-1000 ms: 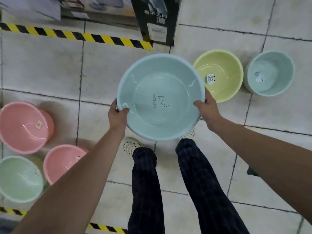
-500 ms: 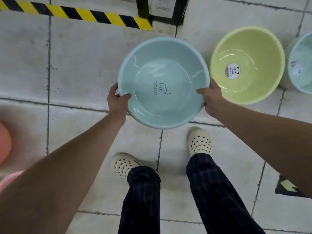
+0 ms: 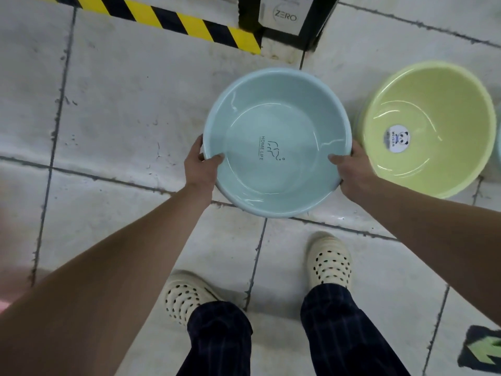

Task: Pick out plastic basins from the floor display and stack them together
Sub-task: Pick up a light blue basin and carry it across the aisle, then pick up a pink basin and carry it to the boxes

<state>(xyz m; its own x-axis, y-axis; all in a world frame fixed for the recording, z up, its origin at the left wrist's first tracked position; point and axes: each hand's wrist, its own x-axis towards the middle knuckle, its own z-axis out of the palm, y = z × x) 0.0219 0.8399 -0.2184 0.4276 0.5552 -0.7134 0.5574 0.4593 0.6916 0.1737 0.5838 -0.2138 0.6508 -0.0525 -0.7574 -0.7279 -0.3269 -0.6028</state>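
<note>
A pale blue plastic basin [image 3: 273, 118] with "HOME LIFE" printed inside is held level in front of me, above the tiled floor. My left hand [image 3: 199, 165] grips its left rim, thumb inside the bowl. On the opposite rim my right hand [image 3: 352, 169] holds it the same way. A yellow-green basin [image 3: 433, 109] with a panda sticker stands on the floor just to the right, close to my right hand, tilted toward me.
A black-framed box marked "ZERO" [image 3: 284, 17] stands at the top, beside a yellow-black hazard stripe [image 3: 173, 23]. My two feet in cream perforated clogs [image 3: 329, 260] are below the basin. A green arrow floor marking [image 3: 485, 351] lies at the bottom right.
The view has shifted right and down: the pink and green basins at the left have left the frame, the yellow-green basin looms closer. Both hands keep the same hold on the blue basin.
</note>
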